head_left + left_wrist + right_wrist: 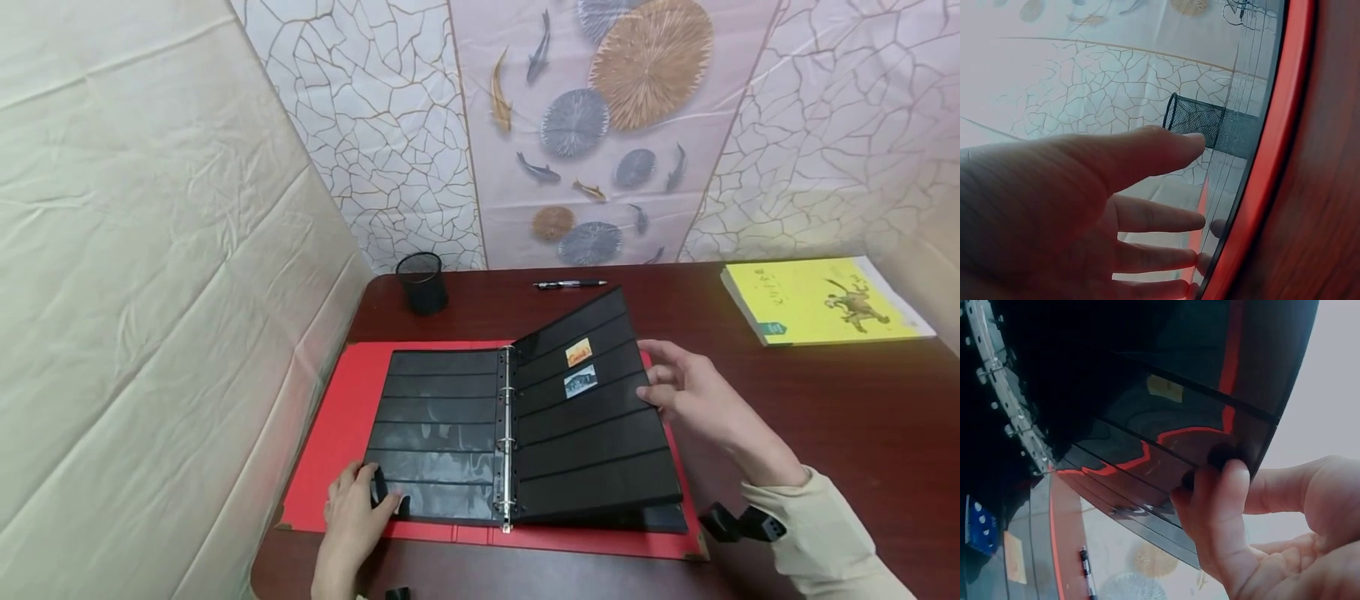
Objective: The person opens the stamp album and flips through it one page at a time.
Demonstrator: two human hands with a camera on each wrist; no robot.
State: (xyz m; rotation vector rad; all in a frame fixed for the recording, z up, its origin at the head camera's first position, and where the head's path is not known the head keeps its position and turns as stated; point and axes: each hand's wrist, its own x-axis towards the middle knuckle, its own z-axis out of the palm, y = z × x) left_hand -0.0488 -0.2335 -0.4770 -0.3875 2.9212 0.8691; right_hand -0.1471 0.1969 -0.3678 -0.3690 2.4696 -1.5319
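Observation:
A red ring binder (pixel 330 417) lies spread on the table, its black stock pages divided into strips. My right hand (pixel 693 392) pinches the outer edge of a raised page (pixel 592 450) on the right side. That page bears an orange stamp (pixel 578 352) above a blue-grey stamp (pixel 581 382). In the right wrist view, thumb and fingers close on the page's edge, while a blue stamp (pixel 982 526) shows at lower left. My left hand (pixel 352 508) rests at the lower left corner of the left page (pixel 435 408); its fingers look straight in the left wrist view.
Metal rings (pixel 507 442) run down the binder's middle. A black mesh pen cup (pixel 422 285) stands at the back left, and a pen (pixel 570 284) lies behind the binder. A yellow book (pixel 817 300) lies at the back right, near the patterned wall covering (pixel 405 125).

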